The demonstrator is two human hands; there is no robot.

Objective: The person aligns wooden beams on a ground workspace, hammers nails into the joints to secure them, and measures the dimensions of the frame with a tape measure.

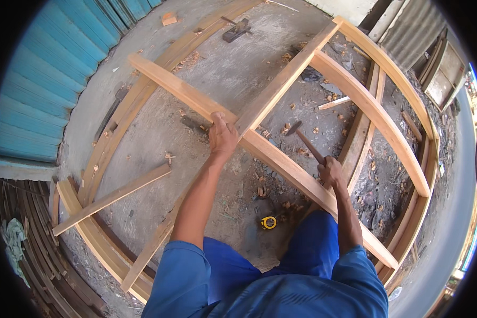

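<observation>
My left hand is closed around a long wooden beam, just left of where a crosspiece meets it. My right hand is wrapped round the handle of a hammer, whose head points away from me, over the ground inside the wooden frame. Both the beam and the crosspiece belong to this frame, which also has a curved inner rail and a curved outer rail on the right. The joint beside my left hand is partly covered by the fingers.
A yellow tape measure lies between my knees. Farther off is a hand plane, with a wood block to its left. Loose timbers and shavings lie on the concrete. Blue metal shutters stand at left, above stacked wood strips.
</observation>
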